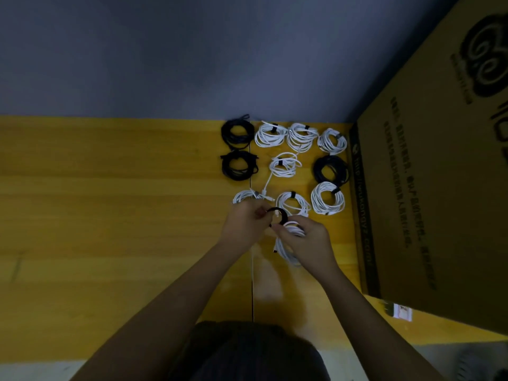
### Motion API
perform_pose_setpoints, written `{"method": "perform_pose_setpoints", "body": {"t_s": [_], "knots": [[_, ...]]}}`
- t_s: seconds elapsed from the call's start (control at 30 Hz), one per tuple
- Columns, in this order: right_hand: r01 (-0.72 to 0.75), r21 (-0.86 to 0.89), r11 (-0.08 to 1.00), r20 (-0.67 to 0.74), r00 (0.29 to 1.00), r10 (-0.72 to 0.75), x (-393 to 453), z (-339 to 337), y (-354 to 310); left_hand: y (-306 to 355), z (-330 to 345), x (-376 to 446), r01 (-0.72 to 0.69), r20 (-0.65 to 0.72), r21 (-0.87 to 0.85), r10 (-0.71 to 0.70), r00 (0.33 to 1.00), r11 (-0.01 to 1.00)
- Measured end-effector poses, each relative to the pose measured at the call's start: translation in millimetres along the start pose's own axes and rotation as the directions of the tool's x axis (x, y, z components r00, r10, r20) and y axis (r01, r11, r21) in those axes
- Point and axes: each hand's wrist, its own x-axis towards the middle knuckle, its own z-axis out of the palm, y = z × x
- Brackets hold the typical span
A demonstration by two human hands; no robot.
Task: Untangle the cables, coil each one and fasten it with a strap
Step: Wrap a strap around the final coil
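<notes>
Between the two hands, above the yellow table (110,215), a black strap (279,215) arches in a loop; the left hand (244,225) pinches one end of it with curled fingers, and the right hand (308,240) is curled round a white cable coil (287,243) that hangs below its fingers, its thumb and forefinger at the strap's other end. Just beyond the left hand lies a white coil (243,196) partly hidden by the knuckles, and just beyond the right hand a strapped white coil (292,203). Farther off sit more coils, white and black, in rough rows. Off to the right of the right hand stands a big cardboard box (439,188), its printed side facing the coils
</notes>
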Motion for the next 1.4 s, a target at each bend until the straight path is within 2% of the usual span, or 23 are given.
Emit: {"method": "perform_pose_setpoints", "body": {"t_s": [0.13, 0.3, 0.4, 0.53, 0.57, 0.67, 0.73, 0.8, 0.83, 0.9, 0.97, 1.1, 1.2, 1.27, 1.4], "knots": [[0.079, -0.017, 0.997, 0.022, 0.997, -0.079, -4, 1, -26, 10, -30, -12, 0.016, -0.025, -0.043, -0.017, 1.0, 0.999], [0.163, -0.076, 0.984, 0.075, 0.985, -0.158, -10, 1, -53, 22, -61, -27, -0.053, -0.081, -0.086, 0.046, 0.996, 0.995], [0.26, -0.237, 0.936, 0.113, 0.964, -0.24, -8, 1, -67, 29, -76, -32, -0.007, -0.084, -0.188, -0.009, 0.996, 0.982], [0.373, -0.536, 0.757, 0.133, 0.923, -0.361, -2, 0, -93, 30, -90, -35, -0.019, -0.04, -0.225, 0.01, 0.999, 0.974], [0.376, -0.562, 0.736, 0.128, 0.919, -0.372, 0, 0, -100, 30, -94, -35, -0.027, -0.043, -0.262, 0.017, 0.999, 0.965], [0.384, -0.449, 0.806, 0.122, 0.921, -0.371, 5, 1, -111, 35, -105, -34, -0.045, -0.075, -0.357, 0.019, 0.997, 0.933], [0.326, -0.143, 0.935, 0.17, 0.938, -0.301, 5, 1, -120, 38, -116, -35, -0.107, -0.153, -0.304, 0.063, 0.986, 0.946], [0.204, 0.121, 0.972, 0.249, 0.941, -0.228, 4, -2, -130, 37, -131, -34, -0.195, -0.206, -0.06, 0.179, 0.962, 0.979], [0.162, 0.172, 0.972, 0.271, 0.94, -0.205, 3, -4, -135, 35, -140, -34, -0.227, -0.193, 0.108, 0.245, 0.95, 0.968], [0.138, 0.19, 0.972, 0.307, 0.932, -0.192, 1, -7, -142, 31, -155, -31, -0.254, -0.114, 0.413, 0.326, 0.938, 0.875], [0.122, 0.216, 0.969, 0.31, 0.932, -0.186, 2, -9, -146, 30, -163, -30, -0.307, -0.042, 0.535, 0.388, 0.921, 0.787], [0.109, 0.347, 0.931, 0.294, 0.93, -0.218, 4, -13, -151, 36, -171, -34, -0.39, 0.007, 0.486, 0.443, 0.897, 0.782], [0.099, 0.418, 0.903, 0.294, 0.926, -0.238, 4, -18, -157, 31, -181, -29, -0.34, 0.066, 0.552, 0.366, 0.928, 0.761], [0.129, 0.396, 0.909, 0.278, 0.927, -0.253, 5, -25, -164, 26, -186, -27, -0.317, 0.071, 0.532, 0.331, 0.941, 0.785], [0.174, 0.272, 0.946, 0.227, 0.944, -0.239, 9, -24, -172, 39, -186, -29, -0.355, -0.014, 0.383, 0.389, 0.921, 0.853]]}}
